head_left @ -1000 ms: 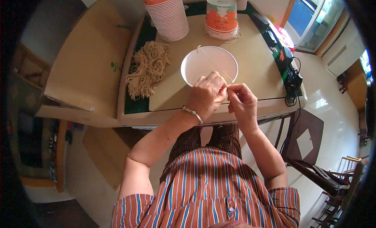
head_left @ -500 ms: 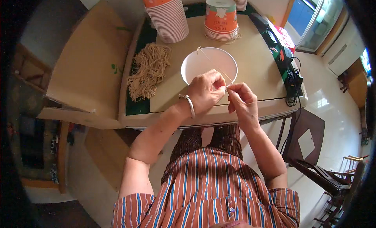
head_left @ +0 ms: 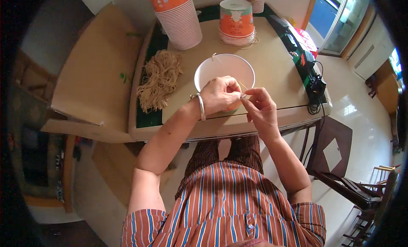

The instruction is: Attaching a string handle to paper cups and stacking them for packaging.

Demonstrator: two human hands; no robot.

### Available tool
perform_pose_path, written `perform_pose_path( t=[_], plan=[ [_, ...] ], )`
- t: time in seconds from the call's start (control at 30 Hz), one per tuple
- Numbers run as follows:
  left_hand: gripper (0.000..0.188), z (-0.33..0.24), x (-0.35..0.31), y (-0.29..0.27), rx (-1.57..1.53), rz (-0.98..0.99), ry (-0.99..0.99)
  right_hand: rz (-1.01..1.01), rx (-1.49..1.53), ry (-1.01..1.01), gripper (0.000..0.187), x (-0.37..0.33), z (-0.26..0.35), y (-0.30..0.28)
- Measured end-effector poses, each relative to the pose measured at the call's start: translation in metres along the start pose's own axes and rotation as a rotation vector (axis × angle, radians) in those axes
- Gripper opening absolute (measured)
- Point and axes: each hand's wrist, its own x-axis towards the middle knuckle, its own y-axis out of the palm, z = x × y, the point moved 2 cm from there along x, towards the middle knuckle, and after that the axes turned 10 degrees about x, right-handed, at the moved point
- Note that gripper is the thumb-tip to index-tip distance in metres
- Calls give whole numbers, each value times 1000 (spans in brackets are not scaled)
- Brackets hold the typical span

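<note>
A paper bucket [head_left: 225, 67] with a white inside stands upright near the front of the table. A thin beige string [head_left: 242, 84] is fastened at its far rim and comes across to the near right rim. There my left hand [head_left: 219, 96], wearing a bracelet, pinches with thumb and forefinger. My right hand [head_left: 262, 111] closes thumb and forefinger on the string's end, fingertips almost touching the left ones. The fingers hide the exact spot where the string meets the rim. Under my left hand a little of the bucket's coloured outer wall shows.
A heap of beige string [head_left: 159, 79] lies to the left. Tall stacked paper buckets [head_left: 180, 28] and a shorter upturned stack [head_left: 236, 24] stand behind. Black cables [head_left: 315, 87] run along the right edge. A large cardboard box [head_left: 95, 73] adjoins the table's left side.
Both hands have shifted slightly left, still pinching at the near rim. The string across the bucket's opening shows less clearly, and some outer wall now appears beneath my left hand.
</note>
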Motion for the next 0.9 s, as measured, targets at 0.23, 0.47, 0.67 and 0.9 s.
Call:
perform_pose_path(
  t=[0.23,0.47,0.67,0.9],
  plan=[
    [11,1,1,2,14,3,20,-22,-159,-129,10,2,-18,-5],
    [11,-3,-1,0,-22,12,-18,-58,-104,-67,8,0,-13,3],
    [19,2,0,-2,49,-5,18,-51,-63,-58,5,0,-13,1],
    [24,4,3,-1,139,-65,95,3,102,40,4,-1,-8,3]
  ],
)
